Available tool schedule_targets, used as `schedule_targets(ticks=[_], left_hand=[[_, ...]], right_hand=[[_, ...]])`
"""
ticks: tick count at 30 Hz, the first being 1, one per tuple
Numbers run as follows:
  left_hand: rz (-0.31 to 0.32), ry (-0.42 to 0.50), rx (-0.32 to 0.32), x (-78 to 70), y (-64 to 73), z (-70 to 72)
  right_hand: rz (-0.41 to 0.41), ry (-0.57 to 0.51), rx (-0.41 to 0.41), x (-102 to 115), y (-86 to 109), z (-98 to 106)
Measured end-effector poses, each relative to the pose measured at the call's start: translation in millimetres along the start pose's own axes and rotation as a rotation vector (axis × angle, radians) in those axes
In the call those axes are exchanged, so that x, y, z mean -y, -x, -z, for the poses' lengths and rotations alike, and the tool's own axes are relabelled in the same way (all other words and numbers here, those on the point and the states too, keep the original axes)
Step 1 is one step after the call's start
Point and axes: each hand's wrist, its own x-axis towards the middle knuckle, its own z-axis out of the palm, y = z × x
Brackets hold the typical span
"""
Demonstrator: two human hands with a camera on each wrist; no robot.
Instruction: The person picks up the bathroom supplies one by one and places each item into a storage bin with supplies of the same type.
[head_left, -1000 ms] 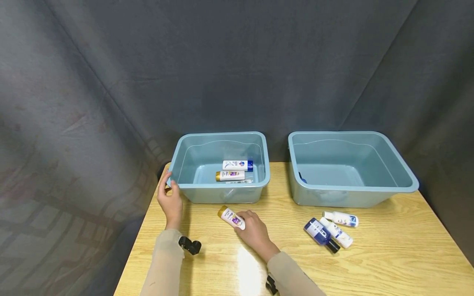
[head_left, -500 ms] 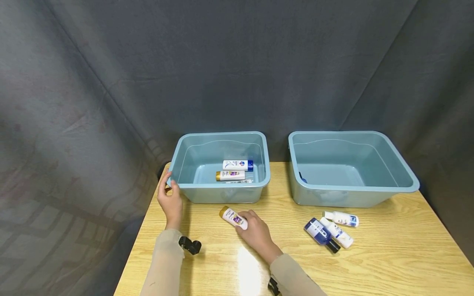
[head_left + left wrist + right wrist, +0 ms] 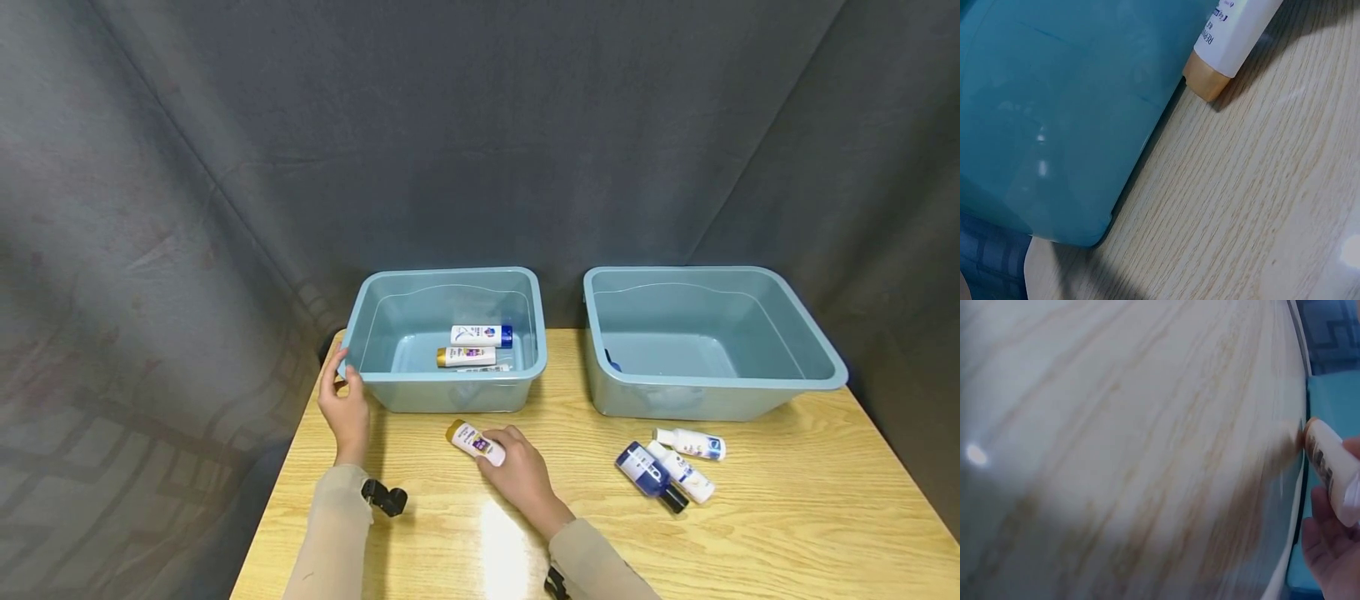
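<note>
My right hand [image 3: 517,473] grips the lower end of a white shampoo bottle [image 3: 480,444] with a gold cap, held in front of the left blue bin [image 3: 450,395]. The cap end points toward that bin; in the left wrist view the bottle [image 3: 1235,37] shows beside the bin wall [image 3: 1072,125]. Fingers of the right hand [image 3: 1335,556] show round the bottle [image 3: 1332,465] in the right wrist view. At the left bin's front left corner, my left hand [image 3: 347,412] holds the rim between thumb and fingers. The left wrist view barely catches this hand.
Inside the left bin lie a white bottle with a blue cap [image 3: 480,336], a gold-capped bottle [image 3: 467,357] and a partly hidden item. A second blue bin [image 3: 675,400] stands right. Before it lie a dark blue bottle [image 3: 647,471] and two white bottles [image 3: 693,443].
My right hand has shifted slightly to the right with the shampoo bottle. The left hand and both bins stay where they were.
</note>
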Motion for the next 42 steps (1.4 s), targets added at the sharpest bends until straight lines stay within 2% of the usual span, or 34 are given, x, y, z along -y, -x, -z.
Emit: schedule_targets(ticks=[7,32,42], left_hand=[[-0.008,0.001,0.008,0.1,-0.1,-0.3],[0.006,-0.015,0.005,-0.9,0.4,-0.1],[0.005,-0.012,-0.004,0.0,0.6,-0.2]], right_hand=[[0.010,-0.077,-0.018,0,0.6,1],[0.006,-0.191,-0.067,7,1.2,9],[0.000,-0.228,-0.054,11,1.4,15]])
